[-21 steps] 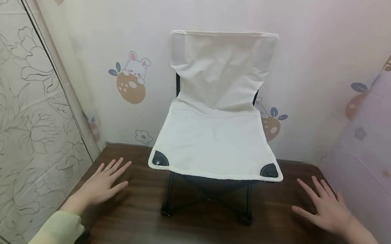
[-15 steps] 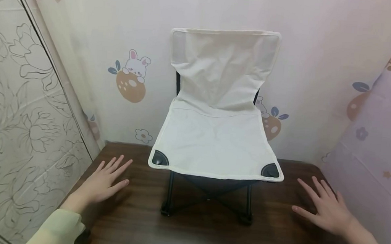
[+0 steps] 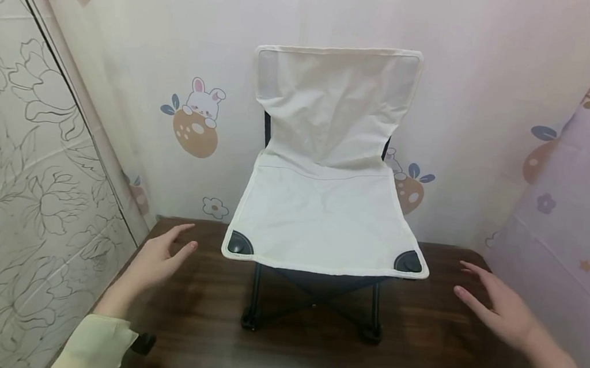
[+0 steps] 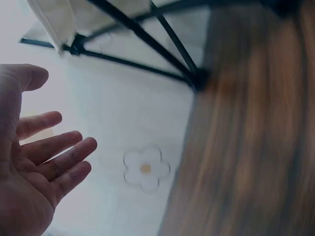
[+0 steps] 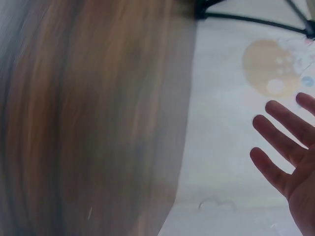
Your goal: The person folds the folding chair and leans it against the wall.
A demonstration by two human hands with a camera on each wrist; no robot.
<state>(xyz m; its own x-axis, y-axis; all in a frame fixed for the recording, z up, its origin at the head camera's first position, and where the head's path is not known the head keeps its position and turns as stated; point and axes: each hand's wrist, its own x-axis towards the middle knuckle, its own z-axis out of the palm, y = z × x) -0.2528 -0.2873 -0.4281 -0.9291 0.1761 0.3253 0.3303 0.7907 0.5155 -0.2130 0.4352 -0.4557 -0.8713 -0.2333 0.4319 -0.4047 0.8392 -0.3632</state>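
Note:
A white cloth folding chair (image 3: 324, 215) with black corner patches and a dark metal frame stands upright in the middle of the brown wooden table (image 3: 307, 364). To the left of the chair is my left hand (image 3: 156, 260), raised off the tabletop with relaxed fingers and holding nothing. My right hand (image 3: 505, 313) hovers on the chair's other side, thumb apart from the fingers, also holding nothing. Neither hand touches the chair. In the left wrist view, the frame's crossed legs (image 4: 147, 42) appear above the left hand's loosely spread fingers. The right wrist view shows the right hand's (image 5: 295, 152) fingers spread apart.
A pale curtain (image 3: 182, 25) printed with rabbits and strawberries hangs behind the table. On the left is a panel (image 3: 29, 186) with line-drawn flowers, and on the right a lilac-tinted cloth wall (image 3: 577, 229).
Both hands have lifted from flat, spread poses at the table and turned so the thumbs are uppermost. The chair stays where it was; the view has shifted slightly.

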